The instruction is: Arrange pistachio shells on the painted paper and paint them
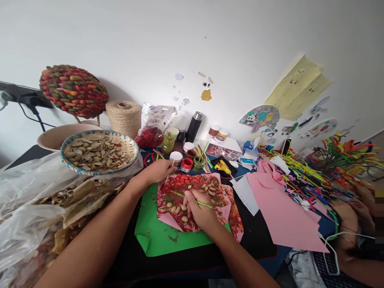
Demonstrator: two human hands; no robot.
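My right hand [200,210] is closed on a thin green paintbrush [192,200], its tip over a red-stained pink paper [192,196] strewn with pistachio shells [177,208], some painted red. My left hand [159,171] pinches a thin wooden stick [168,176] at the paper's upper left corner. The paper lies on a green mat [156,232]. Small paint pots, a red one [186,164] and a green one [198,163], stand just beyond the paper.
A woven basket of shells [99,152] rests on plastic bags at the left. Twine spool [123,116], black flask [194,126] and glue gun [222,166] stand behind. Pink paper sheets [279,212] and pipe cleaners [315,172] lie right, where another person's hands [351,212] work.
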